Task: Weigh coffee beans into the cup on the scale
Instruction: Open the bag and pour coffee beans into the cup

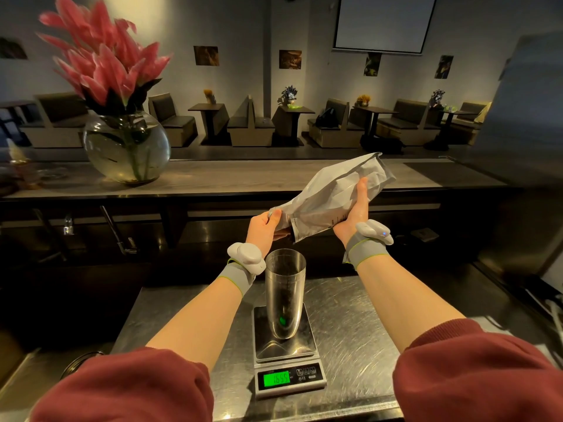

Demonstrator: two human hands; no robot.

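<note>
Head view: where's the bag point(332, 190)?
— Tilted in the air just above the cup point(285, 287). The right hand point(355, 208) grips its middle; the left hand point(263, 226) pinches the lower mouth end.
— And the cup?
— Upright on the scale point(286, 351), which sits by the middle of the counter's point(350, 315) front edge, its display lit green.

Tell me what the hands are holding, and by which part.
A silver bag: left hand pinches its lower end, right hand grips its middle.
</note>
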